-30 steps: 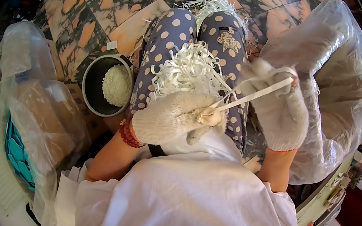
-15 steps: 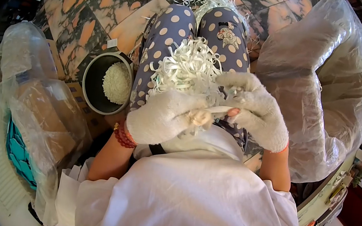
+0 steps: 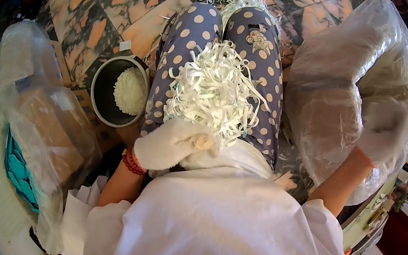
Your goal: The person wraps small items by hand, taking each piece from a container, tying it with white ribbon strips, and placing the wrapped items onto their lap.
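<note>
A tangled heap of narrow white strips (image 3: 217, 90) lies across the lap on polka-dot trousers. My left hand (image 3: 170, 144), in a white knit glove with bare fingertips showing, is closed at the near edge of the heap. Whatever its curled fingers hold, if anything, is hidden. Over on the right, my right hand (image 3: 384, 124) reaches into the mouth of a large clear plastic bag (image 3: 324, 87). That gloved hand is smeared by motion, and its fingers cannot be made out.
To the left of the legs stands a dark pot (image 3: 103, 84) holding small white pieces (image 3: 131, 91). Farther left is a plastic-wrapped cardboard box (image 3: 48, 121) beside teal items (image 3: 20, 174). More white strips (image 3: 245, 3) lie beyond the knees on the marbled tile floor (image 3: 111, 5).
My right hand has left the white strip between both hands and swung right into the plastic bag. My left hand has drawn slightly left and down, uncovering more of the heap.
</note>
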Demonstrator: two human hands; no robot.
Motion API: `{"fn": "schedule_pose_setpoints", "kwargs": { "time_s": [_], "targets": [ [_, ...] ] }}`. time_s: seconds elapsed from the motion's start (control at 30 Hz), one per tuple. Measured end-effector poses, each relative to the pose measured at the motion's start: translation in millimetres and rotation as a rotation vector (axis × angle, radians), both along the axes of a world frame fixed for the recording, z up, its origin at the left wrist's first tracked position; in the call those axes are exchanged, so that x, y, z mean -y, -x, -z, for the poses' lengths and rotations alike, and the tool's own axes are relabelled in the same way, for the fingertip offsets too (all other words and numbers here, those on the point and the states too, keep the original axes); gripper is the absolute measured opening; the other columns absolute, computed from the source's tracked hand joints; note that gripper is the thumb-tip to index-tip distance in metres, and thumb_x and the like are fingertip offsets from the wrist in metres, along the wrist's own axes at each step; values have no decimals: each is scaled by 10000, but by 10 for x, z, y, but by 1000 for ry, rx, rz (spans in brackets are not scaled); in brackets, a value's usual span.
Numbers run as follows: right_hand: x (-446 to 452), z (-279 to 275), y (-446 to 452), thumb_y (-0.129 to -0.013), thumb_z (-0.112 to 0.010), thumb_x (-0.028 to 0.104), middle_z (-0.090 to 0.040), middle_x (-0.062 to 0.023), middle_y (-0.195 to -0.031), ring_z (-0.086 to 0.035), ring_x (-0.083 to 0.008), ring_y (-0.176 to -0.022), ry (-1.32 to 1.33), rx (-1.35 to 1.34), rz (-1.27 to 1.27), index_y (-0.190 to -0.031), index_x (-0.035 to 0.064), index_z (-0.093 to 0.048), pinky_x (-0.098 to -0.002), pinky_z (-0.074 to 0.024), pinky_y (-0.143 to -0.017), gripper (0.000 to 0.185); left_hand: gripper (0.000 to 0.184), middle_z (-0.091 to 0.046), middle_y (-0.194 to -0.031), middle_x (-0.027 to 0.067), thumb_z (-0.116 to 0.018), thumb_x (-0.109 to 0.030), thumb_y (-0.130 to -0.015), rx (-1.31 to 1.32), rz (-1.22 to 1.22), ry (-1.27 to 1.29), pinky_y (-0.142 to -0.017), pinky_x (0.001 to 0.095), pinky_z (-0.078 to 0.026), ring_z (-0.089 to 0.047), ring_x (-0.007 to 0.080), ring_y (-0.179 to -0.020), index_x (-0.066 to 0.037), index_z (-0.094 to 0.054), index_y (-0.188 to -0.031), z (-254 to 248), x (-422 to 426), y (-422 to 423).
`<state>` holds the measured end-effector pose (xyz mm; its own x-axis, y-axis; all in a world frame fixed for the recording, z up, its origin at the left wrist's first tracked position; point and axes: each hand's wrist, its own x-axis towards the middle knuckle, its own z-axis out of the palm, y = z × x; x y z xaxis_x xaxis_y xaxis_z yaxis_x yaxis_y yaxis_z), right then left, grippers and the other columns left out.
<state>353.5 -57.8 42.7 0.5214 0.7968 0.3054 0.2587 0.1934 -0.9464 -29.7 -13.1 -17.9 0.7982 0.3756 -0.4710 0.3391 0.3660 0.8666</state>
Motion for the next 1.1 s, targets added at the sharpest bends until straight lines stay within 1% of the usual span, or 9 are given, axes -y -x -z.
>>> {"fn": "schedule_pose_setpoints", "kwargs": {
  "time_s": [0.07, 0.13, 0.3, 0.6, 0.7, 0.87, 1.0, 1.07, 1.1],
  "targets": [
    [-28, 126, 136, -886, -618, 41, -523, -29, -728, -522, -140, -672, 258, 757, -88, -840, 19, -617, -281, -497, -690, 52, 266, -633, -943, 16, -525, -205, -1021, 133, -90, -93, -760, 250, -464, -568, 107, -797, -19, -675, -1137, 11, -19, -94],
    [-221, 199, 879, -811, -753, 77, -611, -85, -839, -617, -181, -728, 491, 120, -255, -968, 34, -662, -285, -518, -728, 186, 289, -639, -1019, 26, -538, -205, -1015, 210, -152, -206, -805, 251, -466, -579, 110, -848, -20, -679, -1187, 21, -58, -174],
    [-177, 745, 1110, -798, -772, 94, -651, -69, -818, -644, -214, -712, 551, 609, -452, -1015, 41, -706, -334, -511, -681, 233, 205, -636, -1048, 27, -596, -118, -979, 143, -162, -183, -818, 268, -475, -582, 113, -854, -26, -690, -1136, 13, -85, -147],
    [-43, 146, 1021, -803, -728, 28, -632, -62, -780, -582, -146, -742, 635, 142, -453, -877, 3, -712, -287, -464, -701, 79, 385, -588, -915, 22, -683, -78, -916, 329, -317, -209, -734, 287, -500, -583, 132, -770, -63, -593, -1290, -184, -232, -417],
    [17, -69, 1066, -822, -727, 51, -626, -43, -799, -571, -132, -744, 573, 151, -514, -876, 1, -710, -289, -457, -697, 76, 318, -587, -903, 74, -700, -86, -889, 221, -145, -1054, -705, 332, -508, -594, 186, -743, -79, -648, -1202, -248, -337, -659],
    [116, -136, 878, -883, -719, 220, -587, -73, -757, -541, -125, -649, 37, -465, -386, -897, 17, -579, -268, -426, -532, 247, 125, -501, -784, 68, -565, -54, -942, 308, 39, -850, -646, 330, -465, -545, 168, -711, -21, -561, -822, -158, -314, -823],
    [120, -113, 925, -914, -705, 262, -550, -72, -687, -508, -131, -523, 106, -585, -445, -903, 65, -494, -265, -416, -459, 289, 173, -390, -726, 29, -513, 57, -902, 461, -63, -216, -635, 283, -411, -449, 129, -684, -14, -421, -774, -191, -259, -692],
    [144, -2, 1031, -905, -726, 275, -556, -61, -681, -508, -131, -537, 310, -665, -649, -956, 58, -544, -275, -415, -479, 288, 146, -421, -725, 39, -514, 66, -894, 445, -19, -324, -629, 292, -411, -459, 145, -675, -13, -450, -789, -160, -252, -603],
    [120, 43, 1100, -898, -731, 270, -585, -54, -731, -542, -132, -598, 400, -375, -641, -965, 58, -585, -282, -439, -525, 266, 139, -438, -732, 43, -516, 64, -895, 427, -25, -406, -629, 291, -411, -462, 151, -675, -15, -461, -795, -161, -239, -596]
  ]
}}
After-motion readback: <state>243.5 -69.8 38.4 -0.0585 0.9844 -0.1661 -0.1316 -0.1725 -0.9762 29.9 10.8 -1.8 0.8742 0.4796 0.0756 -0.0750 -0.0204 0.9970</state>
